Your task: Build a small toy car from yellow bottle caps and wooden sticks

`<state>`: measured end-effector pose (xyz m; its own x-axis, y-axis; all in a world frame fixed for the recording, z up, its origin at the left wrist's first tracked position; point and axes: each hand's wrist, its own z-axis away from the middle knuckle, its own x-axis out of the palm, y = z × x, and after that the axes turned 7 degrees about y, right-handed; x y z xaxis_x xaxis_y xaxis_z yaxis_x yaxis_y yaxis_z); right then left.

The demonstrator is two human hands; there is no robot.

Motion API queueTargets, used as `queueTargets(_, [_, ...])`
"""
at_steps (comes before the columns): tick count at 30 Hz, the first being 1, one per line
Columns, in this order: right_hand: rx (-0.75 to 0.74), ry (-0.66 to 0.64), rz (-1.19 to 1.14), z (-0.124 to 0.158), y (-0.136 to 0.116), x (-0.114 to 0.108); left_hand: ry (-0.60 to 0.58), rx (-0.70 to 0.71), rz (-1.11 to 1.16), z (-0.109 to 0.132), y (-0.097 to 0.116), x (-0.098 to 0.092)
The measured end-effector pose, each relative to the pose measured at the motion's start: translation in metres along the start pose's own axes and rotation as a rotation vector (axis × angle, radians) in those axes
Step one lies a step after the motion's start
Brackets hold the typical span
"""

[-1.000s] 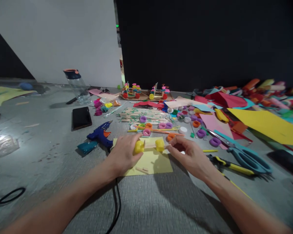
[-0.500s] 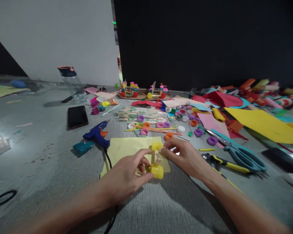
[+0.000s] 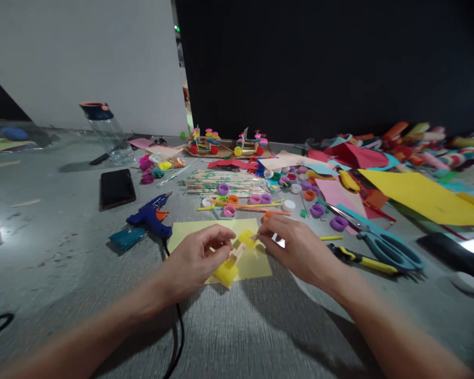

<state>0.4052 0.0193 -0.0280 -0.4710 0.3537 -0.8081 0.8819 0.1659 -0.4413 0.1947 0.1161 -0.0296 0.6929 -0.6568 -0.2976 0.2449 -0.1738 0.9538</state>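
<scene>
A small model chassis of wooden stick pieces with yellow bottle caps at its ends is tilted over a pale yellow paper sheet. My left hand is closed on its left side, thumb and fingers by the sticks and the near cap. My right hand pinches what looks like a thin wooden stick end by the far yellow cap. The fingers partly hide both holds.
Left of the paper lie a blue glue gun, a teal packet and a phone. Colored caps, bagged sticks and two finished toy cars stand behind. Scissors and pliers lie right.
The chassis has turned from nearly upright in view to a slant, its near cap swinging left. My left hand has shifted left and up with it; the right stays by the far cap.
</scene>
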Motion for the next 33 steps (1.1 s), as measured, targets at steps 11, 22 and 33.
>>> queueTargets(11, [-0.029,0.022,-0.010,0.003,-0.002,-0.009,0.117,-0.093,0.221,-0.002,-0.001,-0.004])
queueTargets(22, [-0.070,0.077,-0.010,0.003,-0.005,-0.018,0.448,0.482,-0.523,0.000,0.023,-0.020])
queueTargets(33, [-0.091,0.155,-0.067,0.004,-0.019,-0.032,0.122,0.702,-0.659,-0.016,0.059,-0.009])
